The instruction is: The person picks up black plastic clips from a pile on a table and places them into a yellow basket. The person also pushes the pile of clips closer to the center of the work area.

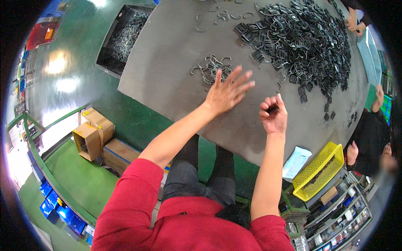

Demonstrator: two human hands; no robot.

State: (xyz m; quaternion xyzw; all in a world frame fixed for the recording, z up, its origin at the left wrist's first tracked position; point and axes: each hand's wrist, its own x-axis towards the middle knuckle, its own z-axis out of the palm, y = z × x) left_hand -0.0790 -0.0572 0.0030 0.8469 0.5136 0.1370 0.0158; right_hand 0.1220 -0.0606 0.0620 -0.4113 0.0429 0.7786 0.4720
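Note:
A small heap of bent silver wire hooks (pixel 208 70) lies on the grey table (pixel 167 79). Over its near right side reaches my left hand (pixel 226 94), fingers spread and nothing visible in them. My right hand (pixel 274 117) is to the right, above the table near its front edge, with the fingers curled in. A small black part (pixel 272 109) shows inside those fingers; its exact shape is mostly hidden. Beyond, a large pile of black plastic clips with wire hooks (pixel 305 46) covers the far right of the table.
A black crate of wire pieces (pixel 127 39) stands off the table's left edge. At the right front are a yellow basket (pixel 303 188) and a light blue packet (pixel 297 162). Cardboard boxes (pixel 102 125) stand at left. Other people's hands (pixel 378 98) show at the right.

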